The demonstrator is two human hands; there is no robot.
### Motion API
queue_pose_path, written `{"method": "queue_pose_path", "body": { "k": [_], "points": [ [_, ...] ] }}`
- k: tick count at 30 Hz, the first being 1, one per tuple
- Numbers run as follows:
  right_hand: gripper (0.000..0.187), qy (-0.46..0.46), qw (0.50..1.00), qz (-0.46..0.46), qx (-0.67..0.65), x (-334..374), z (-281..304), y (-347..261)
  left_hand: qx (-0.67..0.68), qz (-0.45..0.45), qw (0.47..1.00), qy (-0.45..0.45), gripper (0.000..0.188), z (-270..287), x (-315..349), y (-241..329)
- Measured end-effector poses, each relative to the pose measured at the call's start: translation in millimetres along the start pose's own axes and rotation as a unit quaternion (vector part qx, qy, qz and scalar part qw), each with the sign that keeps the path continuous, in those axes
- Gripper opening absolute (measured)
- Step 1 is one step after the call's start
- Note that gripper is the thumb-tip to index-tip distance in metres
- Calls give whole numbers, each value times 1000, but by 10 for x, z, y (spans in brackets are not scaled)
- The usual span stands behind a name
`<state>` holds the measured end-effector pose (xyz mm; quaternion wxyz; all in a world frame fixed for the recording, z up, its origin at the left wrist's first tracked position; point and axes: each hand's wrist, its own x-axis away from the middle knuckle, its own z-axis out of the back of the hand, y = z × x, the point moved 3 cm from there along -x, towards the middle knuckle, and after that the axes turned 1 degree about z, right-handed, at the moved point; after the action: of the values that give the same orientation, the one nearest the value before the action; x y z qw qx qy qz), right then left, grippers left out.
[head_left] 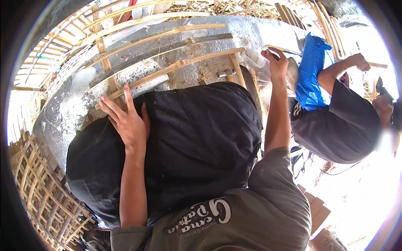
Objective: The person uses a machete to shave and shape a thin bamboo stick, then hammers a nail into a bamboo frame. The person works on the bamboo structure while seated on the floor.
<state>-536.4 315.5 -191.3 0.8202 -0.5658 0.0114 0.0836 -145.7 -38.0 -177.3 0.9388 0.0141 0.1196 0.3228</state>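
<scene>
My left hand (129,121) lies with fingers spread at the left end of a long bamboo slat (176,65), near where it crosses an upright slat (105,58). Two more slats run across behind it, as part of a frame. To the right, my right hand (277,67) is raised with its fingers curled in a pinch. What they hold, if anything, is too small to make out. Beside those fingertips is a clear plastic bag (254,56). A hammer (226,73) rests near the frame's right end, its head showing.
At the right sits another person in dark clothes (335,125), with a blue plastic bag (312,71) beside their bent arm. A woven bamboo lattice (46,188) stands at the lower left. Silvery sheeting (268,33) covers the ground. Bamboo pieces (289,16) lie at the back.
</scene>
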Motion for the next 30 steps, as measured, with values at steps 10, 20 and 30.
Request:
{"method": "queue_pose_path", "body": {
  "k": [10,20,30],
  "points": [
    [27,-88,989,34,-115,270,-560,-1150,-12,35,998,-44,83,25,-21,-7],
    [19,-336,924,162,-84,1041,-1968,-2380,-5,52,998,-32,80,52,14,-20],
    [16,-365,871,327,20,1864,-3093,-2565,7,75,997,-33,80,34,20,-45]
  ]
}}
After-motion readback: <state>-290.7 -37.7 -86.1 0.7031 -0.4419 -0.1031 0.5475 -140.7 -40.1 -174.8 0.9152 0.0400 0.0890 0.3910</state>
